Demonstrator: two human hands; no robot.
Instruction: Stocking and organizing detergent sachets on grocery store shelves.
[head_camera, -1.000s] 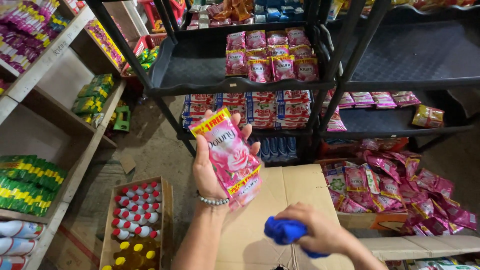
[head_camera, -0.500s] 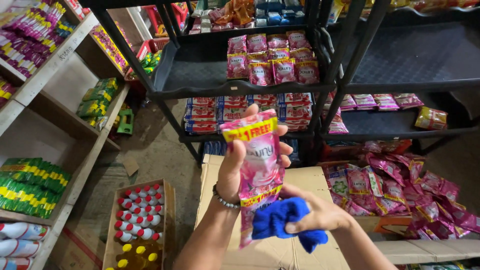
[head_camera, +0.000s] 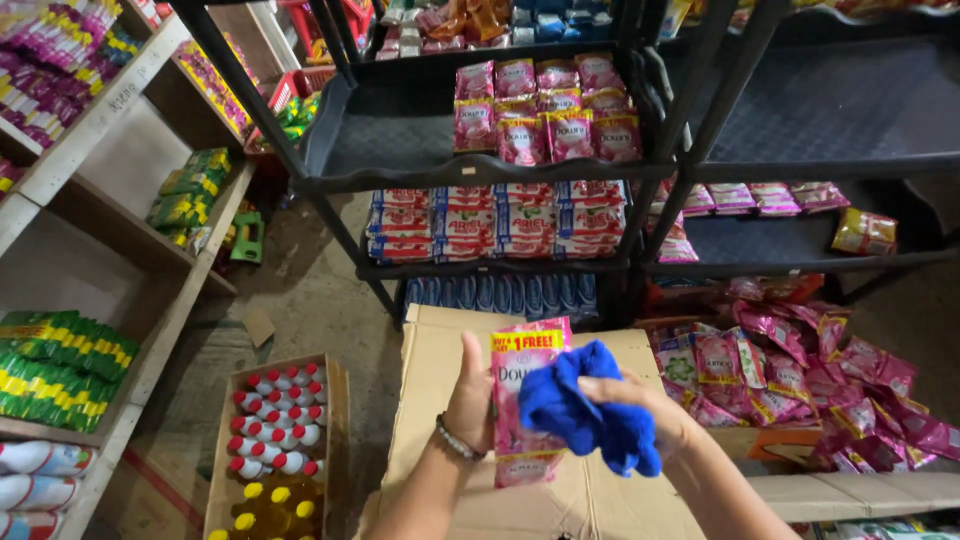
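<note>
Lowered since half a second ago, the pink sachet (head_camera: 522, 400) is now sitting closer to the person's chest, over the flattened cardboard box (head_camera: 430, 400), where it was raised toward the black shelf (head_camera: 400, 165) before.

Going from left to right: wooden shelving (head_camera: 120, 240) is carrying green packets (head_camera: 55, 365), and beneath it an open carton of red-capped bottles (head_camera: 275, 420) is standing on the floor. Next, the left hand (head_camera: 470, 395) is gripping the sachet upright by its left edge, thumb pointing up and fingers curled behind it, so the hand is closed on the packet; a bracelet is circling the wrist. Just right of that, the right hand (head_camera: 640, 405) is clenching a blue cloth (head_camera: 585, 415) and pressing it against the sachet's front, covering its right half. The cloth is probably touching the packet, though the contact itself is hidden. Farther right, loose pink sachets (head_camera: 830, 370) are lying heaped beside the box.
</note>
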